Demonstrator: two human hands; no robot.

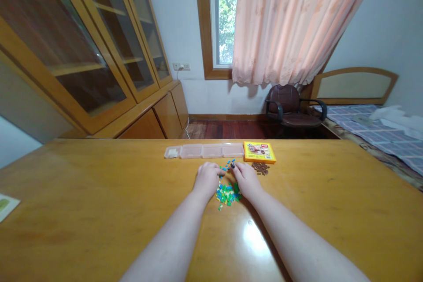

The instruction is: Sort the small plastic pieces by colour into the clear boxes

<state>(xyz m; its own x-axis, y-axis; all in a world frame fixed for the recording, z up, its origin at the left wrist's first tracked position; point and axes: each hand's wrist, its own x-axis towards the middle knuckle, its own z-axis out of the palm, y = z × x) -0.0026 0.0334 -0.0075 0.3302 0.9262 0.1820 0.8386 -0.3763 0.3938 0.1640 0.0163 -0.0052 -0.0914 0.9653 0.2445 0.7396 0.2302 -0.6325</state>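
A heap of small green, blue and yellow bricks (227,194) lies on the wooden table (99,194) between my two hands. My left hand (207,179) rests knuckles up at the heap's left edge, fingers curled towards a few blue bricks (228,164) lying beyond it. My right hand (246,179) is on the heap's right side, fingertips pinched on a tiny dark piece (232,165). What the left fingers hold, if anything, is hidden.
A clear plastic box with several compartments (205,151) lies beyond the hands, a yellow booklet or box (259,151) to its right, and a small pile of brown pieces (261,168) below that. A paper corner (5,205) lies at the left edge. A chair (291,108) and a bed (373,130) stand behind.
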